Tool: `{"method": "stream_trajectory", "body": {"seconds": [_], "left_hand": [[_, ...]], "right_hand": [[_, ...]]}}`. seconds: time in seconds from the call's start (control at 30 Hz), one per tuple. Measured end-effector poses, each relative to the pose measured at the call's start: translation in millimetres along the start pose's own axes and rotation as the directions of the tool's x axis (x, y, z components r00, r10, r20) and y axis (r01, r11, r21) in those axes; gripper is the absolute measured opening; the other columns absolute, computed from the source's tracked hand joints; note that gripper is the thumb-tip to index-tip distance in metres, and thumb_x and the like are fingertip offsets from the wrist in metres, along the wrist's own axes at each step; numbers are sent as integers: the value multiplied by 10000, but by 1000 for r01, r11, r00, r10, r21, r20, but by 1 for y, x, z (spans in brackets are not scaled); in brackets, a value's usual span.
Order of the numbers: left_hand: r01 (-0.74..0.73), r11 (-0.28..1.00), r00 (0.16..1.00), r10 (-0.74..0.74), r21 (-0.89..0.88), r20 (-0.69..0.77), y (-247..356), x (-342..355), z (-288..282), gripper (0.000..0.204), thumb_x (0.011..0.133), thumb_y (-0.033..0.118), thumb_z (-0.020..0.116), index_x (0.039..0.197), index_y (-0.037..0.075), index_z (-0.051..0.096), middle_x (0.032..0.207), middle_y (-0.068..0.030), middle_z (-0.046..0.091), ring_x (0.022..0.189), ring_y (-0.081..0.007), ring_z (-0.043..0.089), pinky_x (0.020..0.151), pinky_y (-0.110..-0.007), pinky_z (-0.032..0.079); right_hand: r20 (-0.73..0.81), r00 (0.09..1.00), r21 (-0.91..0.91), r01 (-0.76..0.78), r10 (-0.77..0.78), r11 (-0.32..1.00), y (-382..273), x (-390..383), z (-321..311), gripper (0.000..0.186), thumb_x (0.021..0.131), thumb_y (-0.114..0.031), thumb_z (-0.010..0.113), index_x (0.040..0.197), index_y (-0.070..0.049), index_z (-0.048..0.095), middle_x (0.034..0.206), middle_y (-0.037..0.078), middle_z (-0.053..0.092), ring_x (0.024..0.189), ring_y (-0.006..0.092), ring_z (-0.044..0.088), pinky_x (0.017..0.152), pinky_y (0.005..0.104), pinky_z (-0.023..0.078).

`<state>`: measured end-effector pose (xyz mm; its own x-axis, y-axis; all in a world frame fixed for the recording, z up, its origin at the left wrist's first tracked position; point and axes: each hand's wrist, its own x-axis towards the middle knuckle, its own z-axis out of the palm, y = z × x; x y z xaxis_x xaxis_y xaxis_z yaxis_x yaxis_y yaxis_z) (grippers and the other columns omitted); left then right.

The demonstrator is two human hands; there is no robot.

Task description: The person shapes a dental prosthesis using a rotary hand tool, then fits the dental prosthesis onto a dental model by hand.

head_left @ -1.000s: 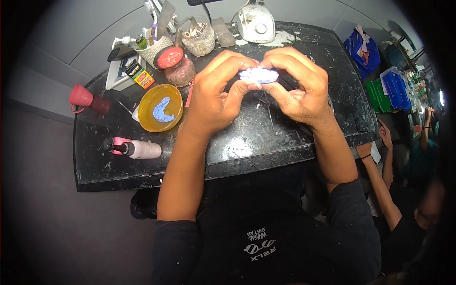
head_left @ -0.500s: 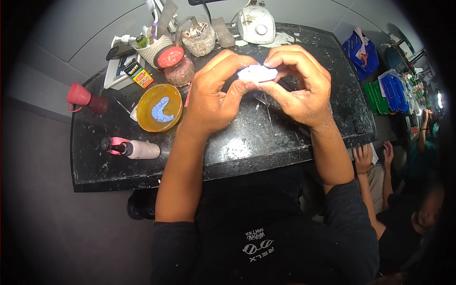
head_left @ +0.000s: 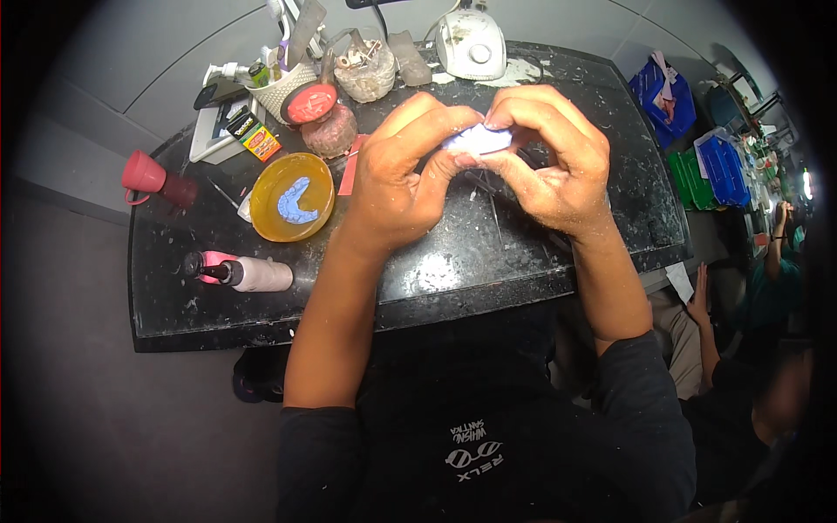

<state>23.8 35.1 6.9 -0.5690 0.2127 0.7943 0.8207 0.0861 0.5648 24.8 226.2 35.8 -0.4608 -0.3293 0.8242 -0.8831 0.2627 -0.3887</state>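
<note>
Both my hands meet above the middle of a black worktop (head_left: 218, 305). A small pale bluish-white lump (head_left: 478, 139) is pinched between the fingertips of my left hand (head_left: 403, 174) and my right hand (head_left: 551, 157). Most of the lump is hidden by my fingers. Left of my hands stands a yellow bowl (head_left: 270, 222) with a curved light-blue piece (head_left: 295, 202) lying in it.
A pink-capped white bottle (head_left: 248, 273) lies at the front left. A red cup (head_left: 144, 174) sits at the left edge. Jars, a tool holder and a white device (head_left: 471, 44) line the back. Blue bins (head_left: 663, 100) and other people are at the right.
My hands have stayed together on the lump, with the fingers shifting slightly around it. The view has tilted a little.
</note>
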Motion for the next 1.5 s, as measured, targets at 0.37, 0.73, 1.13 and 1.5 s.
{"method": "stream_trajectory", "body": {"seconds": [0.37, 0.73, 1.13, 1.5], "left_hand": [[-149, 980, 988, 153, 135, -22, -3, 6, -1, 219, 808, 39, 766, 1007, -3, 684, 999, -140, 656, 938, -263, 670, 797, -345, 542], [-234, 964, 970, 239, 126, -32, -4, 7, 2, 311, 784, -43, 769, 1083, -19, 686, 1303, -260, 539, 1199, -355, 626, 1001, -393, 532], [460, 674, 871, -468, -578, 148, 3, 1, -2, 446, 991, 129, 545, 1367, -97, 472, 953, -174, 692, 624, -165, 654, 524, -255, 519], [364, 748, 910, -412, -555, 41, 11, 3, -1, 390, 981, 43, 591, 1342, -95, 544, 983, -159, 701, 637, -119, 648, 531, -213, 513]], "right_hand": [[-34, 997, 45, -64, 66, 997, 6, -1, -2, 325, 731, 3, 856, 1006, -2, 684, 1021, 92, 686, 918, 151, 693, 777, 268, 599], [-28, 995, -106, 91, -94, 990, 9, 4, -8, 258, 698, -14, 847, 928, -20, 730, 987, 102, 701, 931, 228, 695, 825, 328, 559], [-6, 973, -198, 225, -231, 954, 6, 2, 1, 316, 579, 47, 784, 885, -4, 725, 919, 92, 674, 902, 273, 676, 829, 381, 543], [11, 970, -253, 238, -243, 938, 5, 3, 2, 308, 589, 82, 745, 881, -16, 727, 964, 82, 677, 927, 269, 672, 840, 372, 542]]}}
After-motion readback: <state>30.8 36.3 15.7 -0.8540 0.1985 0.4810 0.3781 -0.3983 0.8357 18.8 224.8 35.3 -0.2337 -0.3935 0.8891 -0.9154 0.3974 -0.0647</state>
